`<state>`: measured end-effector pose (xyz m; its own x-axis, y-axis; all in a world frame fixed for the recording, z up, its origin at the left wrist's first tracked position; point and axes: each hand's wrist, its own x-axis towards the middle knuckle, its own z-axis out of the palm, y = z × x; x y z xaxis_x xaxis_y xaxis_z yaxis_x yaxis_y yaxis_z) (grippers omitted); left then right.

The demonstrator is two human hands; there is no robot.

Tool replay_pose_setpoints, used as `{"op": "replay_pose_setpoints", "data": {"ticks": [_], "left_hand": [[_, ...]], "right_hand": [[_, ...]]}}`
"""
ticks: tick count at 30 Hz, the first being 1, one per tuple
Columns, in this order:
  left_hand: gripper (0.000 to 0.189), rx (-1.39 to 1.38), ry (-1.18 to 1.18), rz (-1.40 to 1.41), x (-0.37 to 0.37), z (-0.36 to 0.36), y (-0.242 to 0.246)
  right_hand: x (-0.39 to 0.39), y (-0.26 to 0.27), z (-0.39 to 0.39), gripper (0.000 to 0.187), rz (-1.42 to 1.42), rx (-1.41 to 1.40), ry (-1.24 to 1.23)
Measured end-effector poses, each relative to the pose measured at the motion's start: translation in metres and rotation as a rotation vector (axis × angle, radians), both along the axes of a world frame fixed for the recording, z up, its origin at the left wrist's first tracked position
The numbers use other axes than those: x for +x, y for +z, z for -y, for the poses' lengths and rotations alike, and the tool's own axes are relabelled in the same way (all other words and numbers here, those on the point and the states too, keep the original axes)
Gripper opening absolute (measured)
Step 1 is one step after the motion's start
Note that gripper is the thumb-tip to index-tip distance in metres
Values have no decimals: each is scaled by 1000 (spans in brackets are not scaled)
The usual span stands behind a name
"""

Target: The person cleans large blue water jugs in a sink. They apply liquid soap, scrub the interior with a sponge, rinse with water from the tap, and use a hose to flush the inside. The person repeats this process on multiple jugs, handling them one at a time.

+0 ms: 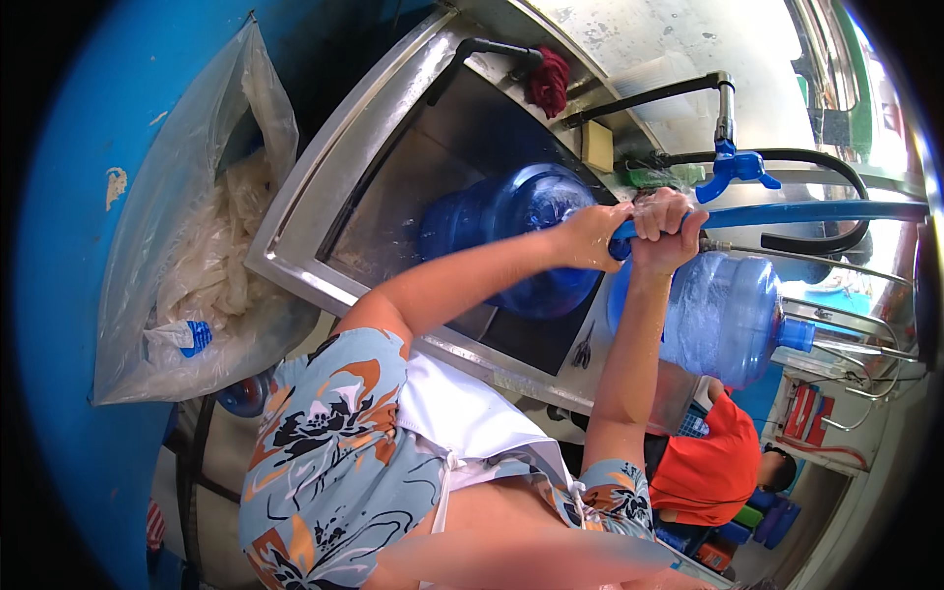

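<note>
Both my hands are at the blue hose, which runs in from the right edge. My left hand grips its curved end, and my right hand closes around it just to the right, palm side showing. Water splashes about the hands. Beneath them, a large blue translucent water jug lies on its side in the stainless steel sink; my left forearm partly hides it. A second water jug lies on its side right of my right forearm, its neck pointing right.
Above the hands is a blue-handled tap. A yellow sponge, a dark red cloth and black pipes line the sink's back. Scissors lie near its front. A plastic bag hangs left. A person in red is at lower right.
</note>
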<state>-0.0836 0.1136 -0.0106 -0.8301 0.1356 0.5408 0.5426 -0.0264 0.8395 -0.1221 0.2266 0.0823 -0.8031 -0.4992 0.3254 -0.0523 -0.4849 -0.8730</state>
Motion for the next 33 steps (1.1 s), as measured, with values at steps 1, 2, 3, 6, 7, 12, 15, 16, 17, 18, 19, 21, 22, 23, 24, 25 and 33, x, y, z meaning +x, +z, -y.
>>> {"op": "replay_pose_setpoints", "data": {"ticks": [1, 2, 3, 6, 7, 12, 15, 16, 17, 18, 19, 21, 22, 23, 24, 25, 33], "left_hand": [[74, 10, 261, 21, 13, -14, 1], [77, 3, 512, -69, 24, -24, 0], [79, -40, 728, -122, 31, -29, 0], [84, -38, 654, 72, 34, -24, -3], [85, -45, 630, 77, 30, -18, -3], [67, 11, 314, 54, -6, 2, -4], [57, -9, 123, 13, -24, 9, -5], [57, -29, -16, 1, -30, 14, -6], [58, -46, -141, -9, -34, 17, -8], [60, -22, -299, 7, -34, 19, -10], [61, -67, -313, 17, -32, 19, -12], [61, -148, -312, 30, -21, 14, -14], [60, -6, -142, -6, -7, 4, -14], [64, -29, 127, 39, 9, -11, -11], [69, -9, 327, 60, 23, -20, -9], [74, 4, 506, 81, 34, -26, -7], [87, -19, 563, 36, 22, -6, 5]], "right_hand": [[1, -3, 3, 54, 10, 37, -51], [2, -4, 5, 53, 21, 8, -157], [4, -6, 7, 52, 20, -6, -244], [10, -9, 12, 47, 120, -40, -531], [11, -8, 12, 46, 173, -48, -634], [15, -8, 17, 47, 339, -54, -823], [18, -8, 16, 49, 154, -15, -490], [18, -7, 15, 51, 46, 14, -329], [18, -6, 14, 51, 79, 12, -262], [17, -6, 12, 51, 63, 26, -145], [16, -4, 10, 51, 91, -3, -85], [13, -1, 8, 49, 78, 1, 28], [11, 0, 8, 48, 75, 24, -61], [10, 1, 7, 48, 67, 60, -139], [9, 3, 7, 44, 109, 5, -234], [9, 4, 7, 43, 158, -27, -376], [28, 2, 7, 46, 316, -81, -798]]}}
